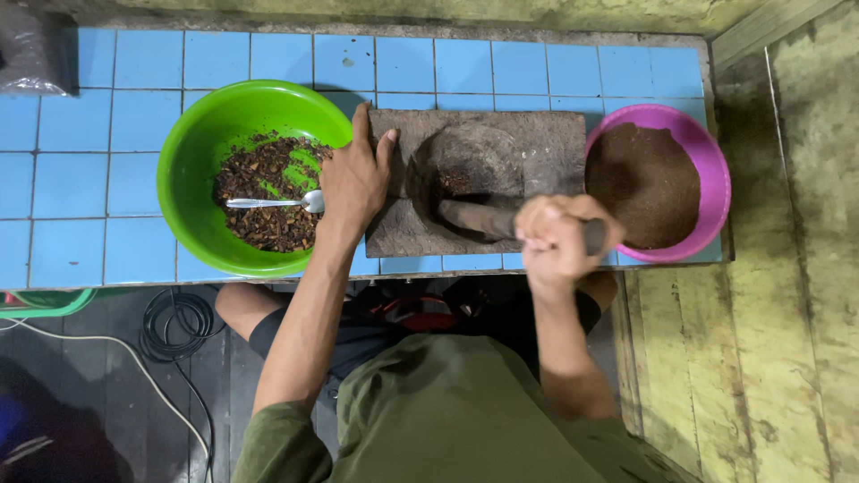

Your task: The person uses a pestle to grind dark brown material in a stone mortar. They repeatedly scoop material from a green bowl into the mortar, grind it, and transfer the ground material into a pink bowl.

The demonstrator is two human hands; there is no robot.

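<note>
A rectangular stone grinding slab [537,139] with a round hollow lies on the blue tiled counter [80,161]. My right hand [555,237] grips a thick stone pestle [474,217], whose tip rests in the hollow on a bit of dark material. My left hand [353,179] lies flat with spread fingers on the slab's left edge, beside a green bowl [192,134]. That bowl holds coarse brown pieces and a metal spoon [268,203].
A pink bowl [711,161] full of fine brown powder stands right of the slab. A plastic bag [31,49] sits at the counter's far left corner. Black and white cables [174,326] lie on the dark floor below. A yellowish wall [805,268] stands to the right.
</note>
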